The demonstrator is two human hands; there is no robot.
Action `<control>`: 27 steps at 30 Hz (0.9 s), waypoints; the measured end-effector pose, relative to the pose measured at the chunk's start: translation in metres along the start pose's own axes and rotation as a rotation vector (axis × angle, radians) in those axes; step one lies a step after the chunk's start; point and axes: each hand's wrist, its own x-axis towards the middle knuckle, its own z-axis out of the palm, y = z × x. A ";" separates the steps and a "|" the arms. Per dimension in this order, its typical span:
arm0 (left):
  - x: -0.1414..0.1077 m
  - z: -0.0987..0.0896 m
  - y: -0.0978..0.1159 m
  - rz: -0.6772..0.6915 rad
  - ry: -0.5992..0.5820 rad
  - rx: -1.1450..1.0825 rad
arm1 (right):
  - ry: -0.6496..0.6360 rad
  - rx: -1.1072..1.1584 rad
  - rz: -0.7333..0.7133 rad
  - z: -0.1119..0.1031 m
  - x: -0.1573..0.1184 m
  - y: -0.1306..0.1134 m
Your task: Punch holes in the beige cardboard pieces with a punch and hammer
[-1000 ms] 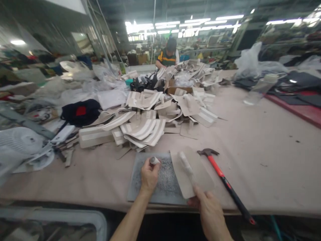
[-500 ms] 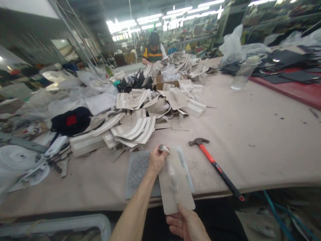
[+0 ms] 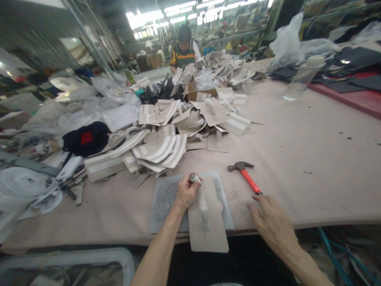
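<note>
Three containers in view: a grey bin (image 3: pixel 113 254) at lower left with pale scraps (image 3: pixel 70 276) inside, a box (image 3: pixel 199 95) in the heap with clear plastic (image 3: pixel 206 79) at its top, a bottle (image 3: pixel 300 82) whose contents are hard to make out. And the hands, well apart! Left hand (image 3: pixel 185 193), fingers closed round a punch (image 3: pixel 195 178) at the panel's (image 3: pixel 208 238) top; its tip is hidden. The panel lies on the slab (image 3: pixel 163 198), lower end overhanging the table (image 3: pixel 300 178). Right hand (image 3: pixel 272 217), half open, lies over the hammer's (image 3: pixel 249 179) handle; grip unclear.
</note>
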 end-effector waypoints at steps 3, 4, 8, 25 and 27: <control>0.000 -0.001 -0.004 -0.016 0.012 -0.016 | 0.080 -0.249 -0.037 0.000 0.019 0.030; 0.000 -0.001 -0.006 -0.023 0.019 -0.028 | 0.078 -0.290 -0.021 0.001 0.021 0.037; 0.001 -0.002 -0.007 -0.048 0.023 -0.057 | -0.037 -0.382 0.047 0.003 0.021 0.047; -0.007 0.003 -0.005 0.127 -0.005 0.251 | -0.614 0.975 0.614 -0.011 0.052 0.008; -0.009 0.004 -0.004 0.180 -0.039 0.294 | -0.605 1.074 0.687 -0.019 0.053 -0.012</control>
